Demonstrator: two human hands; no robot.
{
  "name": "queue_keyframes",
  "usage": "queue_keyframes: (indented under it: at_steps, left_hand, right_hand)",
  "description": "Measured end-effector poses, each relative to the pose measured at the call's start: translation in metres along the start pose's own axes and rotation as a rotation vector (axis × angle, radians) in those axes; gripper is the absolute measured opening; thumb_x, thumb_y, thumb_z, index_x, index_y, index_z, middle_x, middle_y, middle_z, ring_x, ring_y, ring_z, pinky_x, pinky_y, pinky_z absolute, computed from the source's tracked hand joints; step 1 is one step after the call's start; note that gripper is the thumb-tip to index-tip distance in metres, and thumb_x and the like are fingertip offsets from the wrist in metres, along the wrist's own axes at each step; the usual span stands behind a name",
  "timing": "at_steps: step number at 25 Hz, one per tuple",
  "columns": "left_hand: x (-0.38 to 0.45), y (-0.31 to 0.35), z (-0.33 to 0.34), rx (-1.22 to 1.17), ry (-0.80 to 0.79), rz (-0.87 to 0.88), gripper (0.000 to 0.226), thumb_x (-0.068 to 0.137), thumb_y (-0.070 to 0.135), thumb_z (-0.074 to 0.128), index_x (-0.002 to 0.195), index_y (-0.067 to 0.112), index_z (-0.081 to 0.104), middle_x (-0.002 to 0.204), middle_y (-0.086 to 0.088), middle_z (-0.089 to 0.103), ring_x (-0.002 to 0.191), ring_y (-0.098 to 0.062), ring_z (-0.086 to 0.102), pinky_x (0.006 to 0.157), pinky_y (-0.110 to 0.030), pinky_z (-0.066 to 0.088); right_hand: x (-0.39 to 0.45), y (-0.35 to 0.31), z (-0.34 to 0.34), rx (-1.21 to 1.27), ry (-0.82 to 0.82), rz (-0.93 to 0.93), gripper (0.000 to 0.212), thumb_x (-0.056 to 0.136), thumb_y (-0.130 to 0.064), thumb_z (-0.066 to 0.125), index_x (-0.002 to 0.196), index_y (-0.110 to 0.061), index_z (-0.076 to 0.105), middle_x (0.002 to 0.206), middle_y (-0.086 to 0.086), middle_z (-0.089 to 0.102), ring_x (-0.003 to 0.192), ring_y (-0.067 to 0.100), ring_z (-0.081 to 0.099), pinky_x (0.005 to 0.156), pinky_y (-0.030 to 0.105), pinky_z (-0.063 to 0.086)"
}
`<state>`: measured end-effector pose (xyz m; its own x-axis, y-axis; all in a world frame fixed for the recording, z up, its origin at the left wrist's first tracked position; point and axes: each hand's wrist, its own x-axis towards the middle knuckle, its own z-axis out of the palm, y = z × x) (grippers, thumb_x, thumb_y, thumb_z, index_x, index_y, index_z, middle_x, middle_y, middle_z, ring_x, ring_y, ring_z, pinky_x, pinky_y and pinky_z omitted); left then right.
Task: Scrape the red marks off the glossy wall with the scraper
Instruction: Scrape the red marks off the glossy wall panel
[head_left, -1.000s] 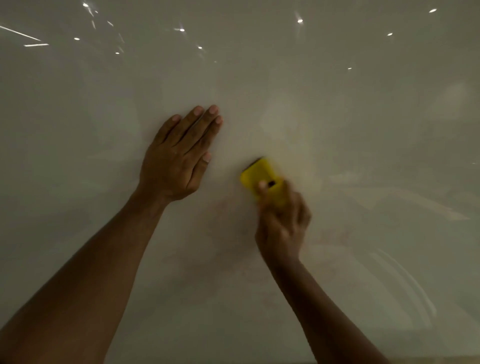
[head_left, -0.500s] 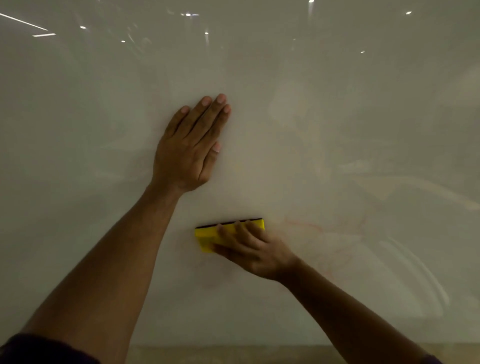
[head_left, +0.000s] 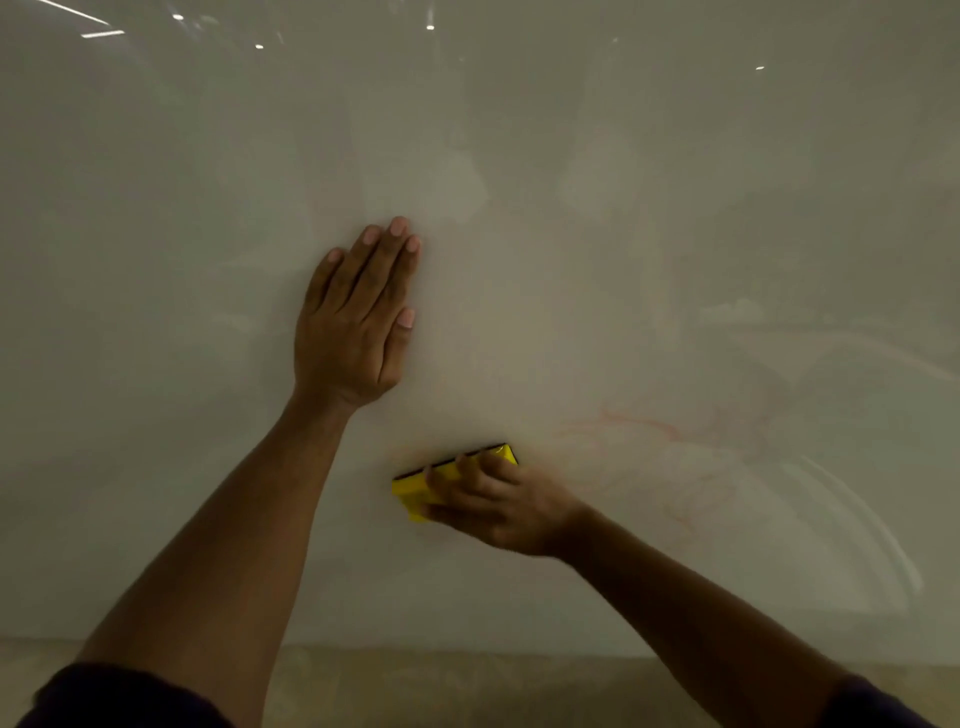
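My right hand (head_left: 498, 506) is closing its grip around the yellow scraper (head_left: 415, 491), pressing it to the glossy wall (head_left: 675, 234). Faint red marks (head_left: 649, 426) are lying right of my grip. My left hand (head_left: 353, 322) is resting flat, fingers straight, above it.

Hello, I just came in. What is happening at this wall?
A person is cleaning a glossy wall. The right hand holds a yellow scraper flat against the wall, its dark edge on top. The left hand rests open on the wall above it, fingers together. Faint red marks remain to the right of the scraper, so the job is not finished.
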<state>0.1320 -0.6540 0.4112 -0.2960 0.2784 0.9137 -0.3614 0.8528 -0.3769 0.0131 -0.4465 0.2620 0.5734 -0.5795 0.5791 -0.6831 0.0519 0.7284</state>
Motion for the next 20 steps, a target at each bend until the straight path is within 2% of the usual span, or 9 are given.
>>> queue_keyframes:
  at_steps: [1,4,5,9,11,13,16,17,20]
  left_hand:
    - [-0.001,0.000,0.001,0.001,0.003,-0.001,0.060,0.110,0.029,0.033,0.167,0.010,0.032,0.174,-0.005,0.024,0.164,-0.017,0.015,0.133,-0.039,0.014]
    - [-0.002,0.000,0.002,-0.009,0.016,-0.008,0.060,0.110,0.029,0.033,0.167,0.009,0.033,0.173,-0.008,0.029,0.163,-0.019,0.018,0.133,-0.042,0.016]
    - [-0.003,0.000,0.002,-0.001,0.021,-0.011,0.059,0.111,0.030,0.032,0.167,0.010,0.033,0.173,-0.008,0.030,0.163,-0.019,0.018,0.133,-0.042,0.016]
    - [-0.012,0.003,0.004,-0.017,0.013,-0.050,0.060,0.112,0.031,0.031,0.169,0.012,0.028,0.174,-0.004,0.024,0.164,-0.015,0.012,0.133,-0.040,0.013]
    - [-0.028,0.004,0.005,-0.019,0.006,-0.102,0.062,0.112,0.031,0.032,0.170,0.012,0.020,0.174,-0.006,0.025,0.164,-0.014,0.009,0.133,-0.040,0.012]
    - [-0.052,0.009,0.006,-0.003,0.013,-0.166,0.064,0.110,0.030,0.033,0.169,0.009,0.020,0.172,-0.011,0.033,0.165,-0.016,0.009,0.133,-0.040,0.012]
    - [-0.077,0.017,0.009,0.022,0.019,-0.235,0.063,0.108,0.029,0.034,0.167,0.005,0.030,0.169,-0.016,0.038,0.165,-0.019,0.011,0.133,-0.040,0.011]
    - [-0.078,0.018,0.009,0.029,0.018,-0.248,0.063,0.108,0.029,0.035,0.166,0.004,0.032,0.168,-0.016,0.038,0.165,-0.021,0.014,0.133,-0.040,0.010]
    - [-0.078,0.020,0.010,0.040,-0.005,-0.270,0.062,0.108,0.030,0.034,0.164,0.003,0.035,0.168,-0.017,0.039,0.160,-0.028,0.022,0.133,-0.039,0.008]
  right_hand:
    - [0.008,0.007,-0.002,-0.021,0.026,-0.010,0.032,0.109,-0.021,0.059,0.140,-0.023,0.069,0.146,0.008,0.064,0.119,0.033,0.065,0.107,0.045,0.044]
    - [0.034,0.022,-0.008,-0.059,0.141,0.254,0.037,0.112,-0.019,0.046,0.141,-0.027,0.067,0.147,0.007,0.063,0.119,0.036,0.061,0.099,0.045,0.048]
    - [0.037,0.015,-0.004,-0.028,0.163,0.267,0.038,0.112,-0.017,0.044,0.141,-0.026,0.067,0.146,0.009,0.063,0.117,0.037,0.060,0.097,0.046,0.049]
    - [0.014,-0.048,0.030,0.067,-0.005,-0.101,0.022,0.109,-0.022,0.058,0.123,-0.014,0.072,0.127,0.006,0.073,0.108,0.029,0.060,0.097,0.043,0.049]
    - [0.004,-0.041,0.024,0.063,-0.005,-0.133,0.022,0.110,-0.021,0.056,0.122,-0.014,0.074,0.127,0.006,0.073,0.109,0.028,0.061,0.100,0.043,0.047]
    - [0.004,-0.016,0.005,-0.021,0.069,0.005,0.034,0.111,-0.014,0.047,0.132,-0.018,0.073,0.135,0.009,0.070,0.115,0.035,0.059,0.101,0.047,0.048]
    - [-0.001,0.006,-0.014,-0.167,0.175,0.432,0.048,0.102,-0.014,0.049,0.143,-0.032,0.065,0.148,0.006,0.060,0.118,0.037,0.058,0.097,0.045,0.048]
    - [-0.005,-0.002,-0.010,-0.152,0.171,0.433,0.048,0.103,-0.014,0.048,0.143,-0.033,0.065,0.149,0.006,0.059,0.119,0.037,0.058,0.099,0.045,0.046]
    - [-0.037,-0.045,0.021,0.000,-0.016,-0.017,0.034,0.104,-0.023,0.066,0.138,-0.022,0.070,0.146,0.008,0.063,0.118,0.036,0.060,0.111,0.050,0.038]
